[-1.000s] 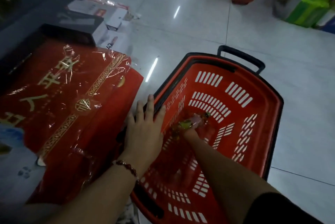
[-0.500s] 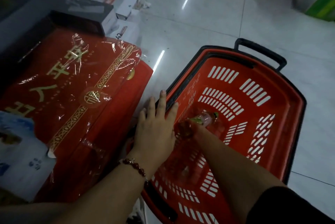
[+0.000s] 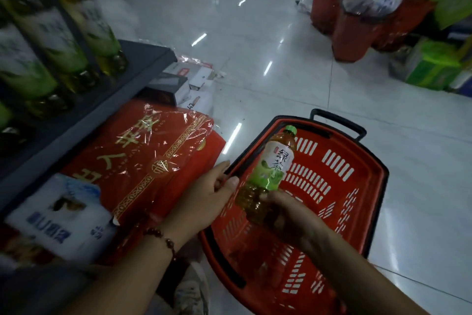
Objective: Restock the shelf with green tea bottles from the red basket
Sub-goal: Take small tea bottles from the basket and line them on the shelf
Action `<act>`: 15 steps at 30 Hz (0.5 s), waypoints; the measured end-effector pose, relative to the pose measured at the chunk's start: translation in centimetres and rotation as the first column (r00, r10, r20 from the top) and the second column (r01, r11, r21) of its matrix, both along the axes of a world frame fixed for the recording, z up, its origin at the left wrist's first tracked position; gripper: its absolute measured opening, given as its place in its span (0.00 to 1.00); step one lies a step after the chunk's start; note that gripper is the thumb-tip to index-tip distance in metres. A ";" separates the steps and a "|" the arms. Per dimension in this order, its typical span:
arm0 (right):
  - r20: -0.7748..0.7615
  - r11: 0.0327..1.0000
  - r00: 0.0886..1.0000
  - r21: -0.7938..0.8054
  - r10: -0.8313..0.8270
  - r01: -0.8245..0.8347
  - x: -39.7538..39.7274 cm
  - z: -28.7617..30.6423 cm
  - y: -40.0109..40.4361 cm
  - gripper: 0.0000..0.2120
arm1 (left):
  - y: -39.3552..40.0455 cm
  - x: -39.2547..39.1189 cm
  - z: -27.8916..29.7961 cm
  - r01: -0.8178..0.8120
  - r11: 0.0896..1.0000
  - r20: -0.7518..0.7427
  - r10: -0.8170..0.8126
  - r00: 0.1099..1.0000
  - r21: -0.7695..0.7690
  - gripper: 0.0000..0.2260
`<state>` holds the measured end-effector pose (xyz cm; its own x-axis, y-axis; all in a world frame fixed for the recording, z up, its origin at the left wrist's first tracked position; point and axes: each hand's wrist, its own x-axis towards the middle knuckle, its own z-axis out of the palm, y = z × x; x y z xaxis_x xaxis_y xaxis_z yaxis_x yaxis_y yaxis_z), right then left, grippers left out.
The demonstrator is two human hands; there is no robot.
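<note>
My right hand (image 3: 286, 212) grips the green tea bottle (image 3: 270, 174) by its base, cap tilted away, above the red basket (image 3: 357, 187). Left hand (image 3: 207, 197) curls over the basket's rim beside it.

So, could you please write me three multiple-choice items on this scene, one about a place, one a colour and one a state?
1. Where is the left hand?
A. on the rim of the red plastic basket
B. on the dark shelf
C. on the floor

2. What colour is the cap of the clear green tea bottle?
A. red
B. white
C. green

3. How is the bottle held?
A. lying loose in the basket
B. gripped at its base by the right hand, above the basket
C. pinched at the cap

Answers: 1 A, its thumb and fingers rest at the rim; 2 C, the cap is bright green; 3 B, fingers curl round the base.
</note>
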<state>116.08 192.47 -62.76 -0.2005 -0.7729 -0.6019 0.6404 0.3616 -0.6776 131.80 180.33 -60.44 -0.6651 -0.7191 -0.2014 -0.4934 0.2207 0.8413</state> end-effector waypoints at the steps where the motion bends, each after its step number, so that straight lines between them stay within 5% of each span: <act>1: -0.058 0.996 0.996 -0.043 0.070 -0.072 0.5 1.0 0.5 0.23 | 0.6 0.6 1.0 -0.019 0.998 -0.053 0.022 0.998 0.063 0.22; 5: -0.269 0.934 0.918 -0.125 0.292 -0.334 3.9 5.0 0.8 0.24 | 3.1 3.9 4.6 -0.055 0.986 -0.212 0.088 0.973 0.160 0.23; 8: -0.413 0.842 0.819 -0.187 0.399 -0.505 7.4 6.8 -0.4 0.27 | 4.8 7.4 5.7 -0.130 0.991 -0.178 0.133 0.975 0.029 0.21; 15: -0.690 0.615 0.605 -0.289 0.396 -0.733 16.4 10.2 -5.4 0.33 | 4.7 17.3 7.9 -0.510 0.859 -0.248 0.486 0.838 -0.041 0.24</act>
